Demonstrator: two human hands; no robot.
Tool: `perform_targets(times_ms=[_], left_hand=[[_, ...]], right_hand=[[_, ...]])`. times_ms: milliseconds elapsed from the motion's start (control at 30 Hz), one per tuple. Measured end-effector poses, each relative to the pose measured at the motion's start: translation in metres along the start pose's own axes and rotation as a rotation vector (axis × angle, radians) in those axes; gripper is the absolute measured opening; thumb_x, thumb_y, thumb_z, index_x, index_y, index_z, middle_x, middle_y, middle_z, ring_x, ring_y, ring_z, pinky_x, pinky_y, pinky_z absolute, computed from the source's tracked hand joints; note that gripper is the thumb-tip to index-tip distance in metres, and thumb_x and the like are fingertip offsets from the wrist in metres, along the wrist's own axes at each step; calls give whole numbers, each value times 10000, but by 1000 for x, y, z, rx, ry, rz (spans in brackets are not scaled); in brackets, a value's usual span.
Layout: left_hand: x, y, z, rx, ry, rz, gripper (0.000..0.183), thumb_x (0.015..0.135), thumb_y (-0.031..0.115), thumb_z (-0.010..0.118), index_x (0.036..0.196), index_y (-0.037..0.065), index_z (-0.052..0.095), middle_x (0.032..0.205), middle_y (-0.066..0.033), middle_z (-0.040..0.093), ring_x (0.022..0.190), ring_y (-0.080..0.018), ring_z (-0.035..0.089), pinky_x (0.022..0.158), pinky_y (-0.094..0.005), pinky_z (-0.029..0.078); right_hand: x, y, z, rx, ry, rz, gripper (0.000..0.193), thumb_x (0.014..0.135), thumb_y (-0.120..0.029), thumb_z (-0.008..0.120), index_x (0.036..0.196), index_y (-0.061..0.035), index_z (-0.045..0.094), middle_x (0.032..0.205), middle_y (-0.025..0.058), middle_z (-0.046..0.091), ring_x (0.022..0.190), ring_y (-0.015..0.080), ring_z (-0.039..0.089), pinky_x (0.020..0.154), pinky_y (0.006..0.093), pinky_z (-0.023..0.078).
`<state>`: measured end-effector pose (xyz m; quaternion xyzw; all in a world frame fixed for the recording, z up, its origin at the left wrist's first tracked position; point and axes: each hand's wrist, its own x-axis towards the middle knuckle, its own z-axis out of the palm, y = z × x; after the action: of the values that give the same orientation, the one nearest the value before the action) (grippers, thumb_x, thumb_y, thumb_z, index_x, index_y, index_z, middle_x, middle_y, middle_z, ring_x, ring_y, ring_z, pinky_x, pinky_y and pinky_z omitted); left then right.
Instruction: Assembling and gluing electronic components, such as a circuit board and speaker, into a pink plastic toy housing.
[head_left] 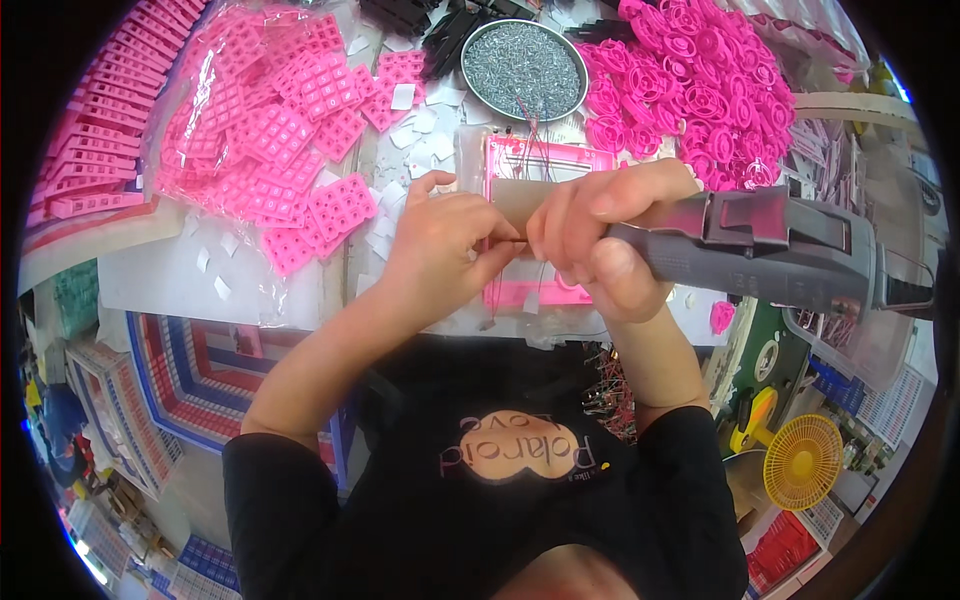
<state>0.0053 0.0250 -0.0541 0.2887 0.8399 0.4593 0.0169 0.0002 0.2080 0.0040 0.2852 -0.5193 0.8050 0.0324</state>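
Note:
My right hand (620, 235) is wrapped around a grey corded power tool (760, 255) that looks like an electric screwdriver, held nearly level with its cord end to the right. To its left, my left hand (445, 240) has thumb and forefinger pinched at a thin dark piece (515, 240); whether that is a bit or a wire I cannot tell. Beneath both hands lies a pink rectangular plastic frame (560, 294), partly hidden by my fingers. Thin red and dark wires (537, 130) rise from its far edge, and one hangs below my left fingers.
A round metal dish (466, 72) of small screws stands beyond the frame. Pink keypad pieces (290, 130) heap up at the left, some in clear plastic. Pink rose-shaped parts (700, 90) pile at the right. White paper scraps (430, 125) lie scattered; a yellow fan (802, 462) stands lower right.

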Motion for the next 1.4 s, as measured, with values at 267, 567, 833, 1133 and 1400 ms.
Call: perform_targets(times_ms=[267, 567, 833, 1133, 1400], left_hand=[[-7, 0, -13, 168, 200, -49, 305, 775, 226, 830, 1005, 125, 655, 957, -23, 666, 990, -252, 639, 1043, -510, 325], [-32, 5, -9, 188, 106, 23, 219, 788, 167, 792, 965, 140, 665, 931, -18, 662, 950, -235, 627, 998, -493, 354], [-29, 36, 16, 174, -48, 157, 247, 752, 175, 822, 945, 129, 674, 925, -15, 650, 925, -254, 626, 990, -491, 360], [-8, 23, 12, 172, -22, 85, 107, 841, 152, 768, 894, 109, 686, 831, -19, 672, 792, -221, 631, 785, -413, 384], [11, 26, 4, -122, -105, -295, 137, 871, 150, 759, 885, 20, 720, 744, -79, 682, 680, -234, 629, 693, -354, 451]], right_hand=[[5, 28, -12, -250, 62, 53, 244, 953, -86, 640, 1133, -50, 480, 674, 58, 541, 531, 137, 502, 565, 344, 497], [10, 46, -8, -362, 28, -31, 200, 914, -26, 668, 1058, -20, 530, 693, 79, 590, 542, 124, 543, 532, 299, 490], [13, 45, -2, -338, 116, 4, 174, 870, 28, 672, 997, 23, 554, 746, 107, 639, 550, 128, 589, 512, 270, 499], [8, 6, -34, -437, 90, 155, 596, 912, -34, 720, 1431, 20, 434, 1000, 88, 680, 953, 213, 670, 820, 364, 551], [-47, -10, -40, -807, -212, 515, 412, 863, -67, 773, 1263, -40, 677, 1043, 81, 707, 1023, 160, 663, 801, 303, 541]])
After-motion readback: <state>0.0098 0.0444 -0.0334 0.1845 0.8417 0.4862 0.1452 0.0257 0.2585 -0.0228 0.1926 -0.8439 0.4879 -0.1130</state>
